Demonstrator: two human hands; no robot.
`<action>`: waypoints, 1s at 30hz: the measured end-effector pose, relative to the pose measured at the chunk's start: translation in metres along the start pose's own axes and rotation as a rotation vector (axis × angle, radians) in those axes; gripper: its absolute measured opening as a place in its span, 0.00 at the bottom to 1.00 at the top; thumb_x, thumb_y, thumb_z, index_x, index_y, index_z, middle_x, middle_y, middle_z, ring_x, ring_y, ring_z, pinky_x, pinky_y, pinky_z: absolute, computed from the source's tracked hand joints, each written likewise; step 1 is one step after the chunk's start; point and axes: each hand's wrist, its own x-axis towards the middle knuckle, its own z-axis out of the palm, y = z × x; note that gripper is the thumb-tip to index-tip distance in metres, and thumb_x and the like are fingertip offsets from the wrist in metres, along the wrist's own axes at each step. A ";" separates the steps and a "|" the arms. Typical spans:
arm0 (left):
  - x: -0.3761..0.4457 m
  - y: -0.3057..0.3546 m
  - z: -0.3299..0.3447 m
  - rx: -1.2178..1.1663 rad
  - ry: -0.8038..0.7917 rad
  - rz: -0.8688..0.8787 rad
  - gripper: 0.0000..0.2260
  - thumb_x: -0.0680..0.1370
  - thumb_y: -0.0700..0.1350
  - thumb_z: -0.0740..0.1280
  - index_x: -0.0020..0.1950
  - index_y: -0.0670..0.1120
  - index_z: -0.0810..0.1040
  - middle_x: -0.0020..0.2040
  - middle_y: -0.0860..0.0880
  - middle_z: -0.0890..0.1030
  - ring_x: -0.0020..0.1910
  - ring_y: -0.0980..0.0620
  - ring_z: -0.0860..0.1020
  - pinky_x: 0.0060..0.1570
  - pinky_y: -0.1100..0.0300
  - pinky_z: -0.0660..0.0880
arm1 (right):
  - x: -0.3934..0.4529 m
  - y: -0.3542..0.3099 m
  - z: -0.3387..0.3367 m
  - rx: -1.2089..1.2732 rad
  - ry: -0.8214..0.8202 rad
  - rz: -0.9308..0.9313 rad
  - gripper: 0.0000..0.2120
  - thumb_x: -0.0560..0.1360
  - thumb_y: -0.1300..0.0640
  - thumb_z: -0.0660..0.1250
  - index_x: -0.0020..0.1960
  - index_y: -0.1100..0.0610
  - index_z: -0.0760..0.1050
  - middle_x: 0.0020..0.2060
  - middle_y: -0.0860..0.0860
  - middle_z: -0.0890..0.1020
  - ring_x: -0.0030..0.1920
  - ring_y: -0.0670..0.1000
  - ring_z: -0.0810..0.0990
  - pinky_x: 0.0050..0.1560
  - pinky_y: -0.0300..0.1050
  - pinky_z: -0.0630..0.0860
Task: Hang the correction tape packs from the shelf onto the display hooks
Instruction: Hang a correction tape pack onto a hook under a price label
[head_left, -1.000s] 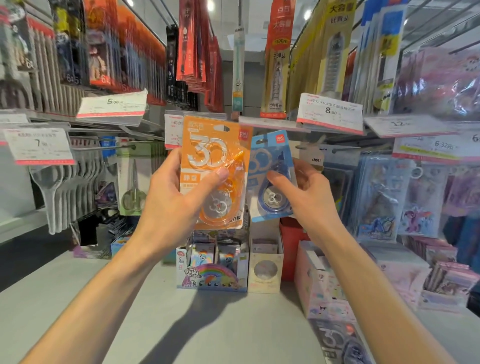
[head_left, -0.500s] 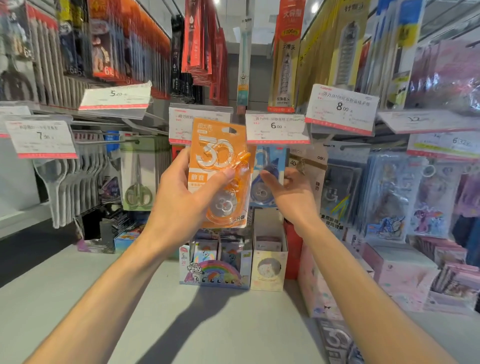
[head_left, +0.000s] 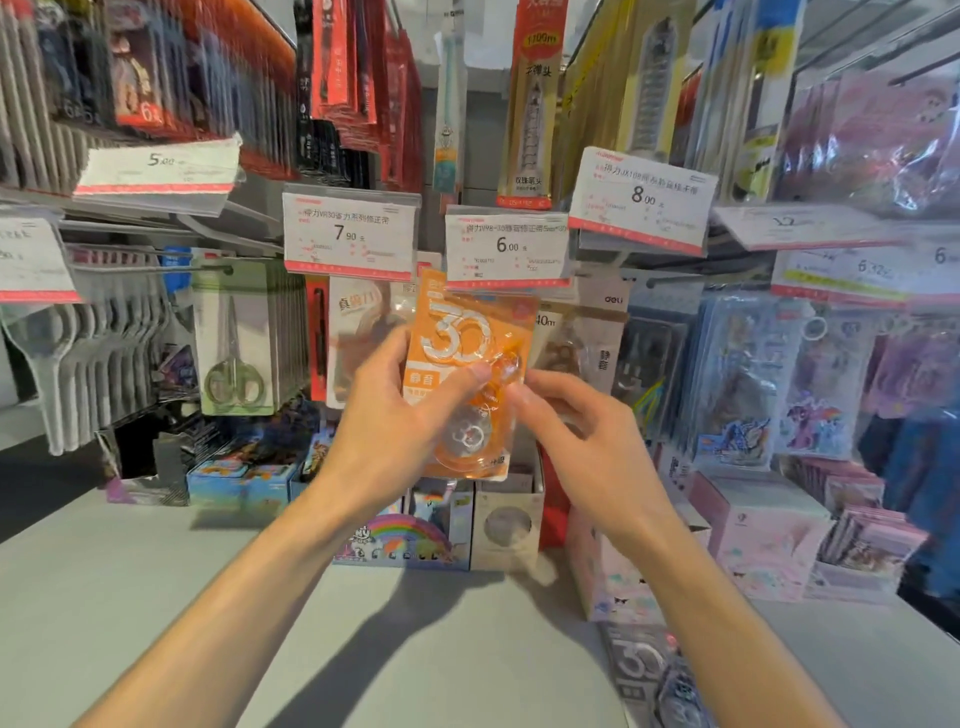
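Both hands are meeting at one orange correction tape pack (head_left: 467, 374). Left hand (head_left: 395, 421) is pinching it; right hand (head_left: 582, 441), at its four o'clock, is hanging relaxed, fingertips (head_left: 519, 389) touching its edge.

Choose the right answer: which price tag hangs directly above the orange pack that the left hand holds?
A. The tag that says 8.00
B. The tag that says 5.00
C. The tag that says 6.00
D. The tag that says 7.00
C: the top of the orange pack, gripped by the left hand, sits just under the 6.00 price tag, while the other tags hang off to the sides.
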 end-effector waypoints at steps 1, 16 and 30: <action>0.000 -0.001 0.005 -0.001 -0.017 -0.006 0.11 0.76 0.48 0.76 0.57 0.53 0.80 0.50 0.56 0.88 0.48 0.56 0.87 0.44 0.63 0.81 | -0.001 0.000 0.000 0.051 -0.016 0.013 0.18 0.75 0.41 0.74 0.60 0.49 0.82 0.51 0.36 0.87 0.53 0.36 0.85 0.50 0.25 0.76; 0.012 0.026 0.013 0.026 0.012 0.097 0.08 0.81 0.41 0.71 0.60 0.45 0.80 0.51 0.47 0.86 0.46 0.52 0.86 0.43 0.61 0.81 | 0.000 0.017 -0.044 0.269 0.202 0.173 0.09 0.79 0.58 0.72 0.58 0.55 0.78 0.47 0.50 0.90 0.45 0.50 0.89 0.39 0.39 0.83; 0.027 0.066 0.001 -0.116 0.077 0.121 0.07 0.84 0.41 0.64 0.47 0.46 0.78 0.34 0.50 0.85 0.28 0.54 0.81 0.29 0.64 0.75 | 0.044 -0.009 -0.004 0.124 0.162 0.019 0.13 0.77 0.48 0.74 0.58 0.44 0.76 0.48 0.44 0.88 0.49 0.42 0.87 0.52 0.47 0.84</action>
